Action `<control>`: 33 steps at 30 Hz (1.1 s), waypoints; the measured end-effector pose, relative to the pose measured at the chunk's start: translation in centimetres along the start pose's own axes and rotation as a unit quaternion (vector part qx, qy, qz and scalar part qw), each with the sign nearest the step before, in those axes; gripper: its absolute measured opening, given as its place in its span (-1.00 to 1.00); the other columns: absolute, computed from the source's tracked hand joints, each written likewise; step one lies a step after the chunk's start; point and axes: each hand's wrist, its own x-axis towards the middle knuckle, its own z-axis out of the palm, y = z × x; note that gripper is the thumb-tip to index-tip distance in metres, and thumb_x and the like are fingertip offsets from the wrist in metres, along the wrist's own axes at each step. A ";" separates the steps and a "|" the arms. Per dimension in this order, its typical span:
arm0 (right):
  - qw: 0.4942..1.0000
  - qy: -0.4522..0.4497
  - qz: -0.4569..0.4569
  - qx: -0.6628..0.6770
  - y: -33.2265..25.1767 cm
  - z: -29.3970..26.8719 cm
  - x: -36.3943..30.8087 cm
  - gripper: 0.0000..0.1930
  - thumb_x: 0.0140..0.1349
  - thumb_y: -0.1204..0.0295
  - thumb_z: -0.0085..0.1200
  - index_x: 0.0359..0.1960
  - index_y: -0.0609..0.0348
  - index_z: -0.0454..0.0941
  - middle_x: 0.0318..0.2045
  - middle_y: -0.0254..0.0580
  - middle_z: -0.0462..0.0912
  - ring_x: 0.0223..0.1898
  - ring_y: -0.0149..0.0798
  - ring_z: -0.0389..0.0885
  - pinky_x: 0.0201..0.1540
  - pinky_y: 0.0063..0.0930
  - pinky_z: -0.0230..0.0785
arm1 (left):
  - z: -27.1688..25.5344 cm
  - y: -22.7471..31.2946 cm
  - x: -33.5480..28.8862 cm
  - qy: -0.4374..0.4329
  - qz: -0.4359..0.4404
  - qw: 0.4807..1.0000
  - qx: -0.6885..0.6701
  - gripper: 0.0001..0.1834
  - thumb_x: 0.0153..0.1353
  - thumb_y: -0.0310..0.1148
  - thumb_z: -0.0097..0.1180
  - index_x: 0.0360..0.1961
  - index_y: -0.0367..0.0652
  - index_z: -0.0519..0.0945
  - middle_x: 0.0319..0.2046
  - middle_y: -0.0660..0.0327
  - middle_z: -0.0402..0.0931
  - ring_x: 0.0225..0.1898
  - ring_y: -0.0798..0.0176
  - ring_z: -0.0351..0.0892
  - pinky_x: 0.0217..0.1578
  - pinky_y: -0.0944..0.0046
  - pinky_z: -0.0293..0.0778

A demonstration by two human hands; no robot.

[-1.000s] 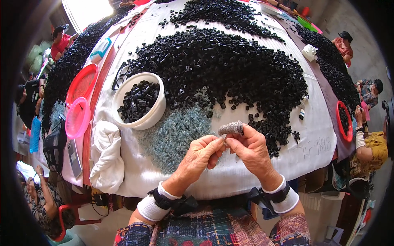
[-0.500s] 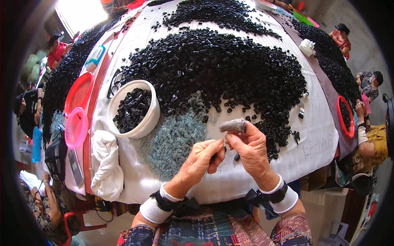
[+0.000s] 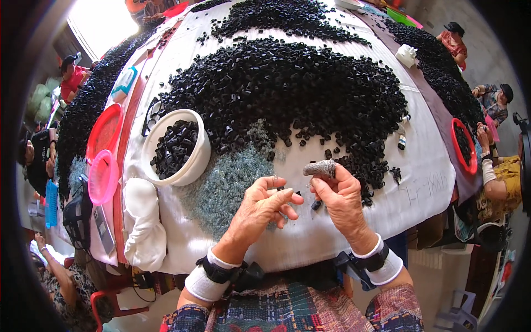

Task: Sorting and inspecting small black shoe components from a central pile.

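My left hand (image 3: pixel 260 206) is over the near edge of the pile of clear, bluish small coils (image 3: pixel 227 185), its fingers spread apart. Small dark bits show between those fingers; whether they are held or lie behind is unclear. My right hand (image 3: pixel 341 198) is a short way to the right, thumb and fingers pinched together. What sits in that pinch is hidden. A grey fabric finger cover (image 3: pixel 319 168) is on its index finger, pointing left. Beyond both hands spreads a large heap of small black tubular plastic parts (image 3: pixel 287 88).
A white bucket (image 3: pixel 206 157) of black parts stands left of the coils, near a rolled white cloth (image 3: pixel 145 227). Red (image 3: pixel 90 141) and pink baskets (image 3: pixel 103 178) lie further left. A small bottle (image 3: pixel 401 142) is at right on the white tablecloth (image 3: pixel 387 227). Other people sit along both sides.
My hands have parted from each other. The left has moved left and its fingers have spread; the right has shifted slightly right, still pinched.
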 end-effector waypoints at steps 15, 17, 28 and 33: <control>0.996 0.002 -0.080 -0.030 -0.6 1.1 -1.9 -0.83 0.18 0.64 0.06 -0.19 0.24 0.54 -0.43 -0.41 0.57 -0.41 -0.59 0.49 -0.32 -0.67 0.39 | 0.1 -1.2 -0.9 0.040 0.120 0.989 0.072 -0.70 0.29 -0.45 0.04 0.02 -0.33 0.47 -0.33 0.18 0.57 -0.46 0.43 0.56 -0.53 0.48 0.45; 0.994 0.007 -0.107 -0.010 -1.3 1.2 -2.2 -0.82 0.16 0.66 0.06 -0.19 0.24 0.55 -0.43 -0.38 0.57 -0.41 -0.56 0.51 -0.33 -0.65 0.40 | 0.0 -0.6 -1.7 -0.015 0.113 0.993 0.039 -0.72 0.25 -0.44 0.12 -0.05 -0.36 0.48 -0.28 0.06 0.62 -0.33 0.31 0.64 -0.41 0.44 0.55; 0.900 -0.036 -0.375 -0.217 -3.6 1.4 -3.2 -0.78 0.04 0.73 0.15 -0.23 0.35 0.54 -0.38 -0.07 0.56 -0.44 -0.24 0.58 -0.43 -0.49 0.44 | 1.1 -1.3 -3.8 -0.001 0.232 0.972 0.028 -0.74 0.10 -0.61 0.22 -0.13 -0.30 0.62 -0.26 0.19 0.58 -0.29 0.41 0.59 -0.35 0.50 0.55; 0.904 -0.040 -0.358 -0.229 -3.4 1.5 -3.4 -0.78 0.01 0.73 0.18 -0.26 0.35 0.53 -0.39 -0.07 0.55 -0.47 -0.24 0.56 -0.44 -0.46 0.43 | 1.0 -1.6 -4.0 0.017 0.231 0.972 0.044 -0.73 0.10 -0.61 0.22 -0.12 -0.29 0.63 -0.26 0.21 0.57 -0.30 0.45 0.57 -0.35 0.52 0.52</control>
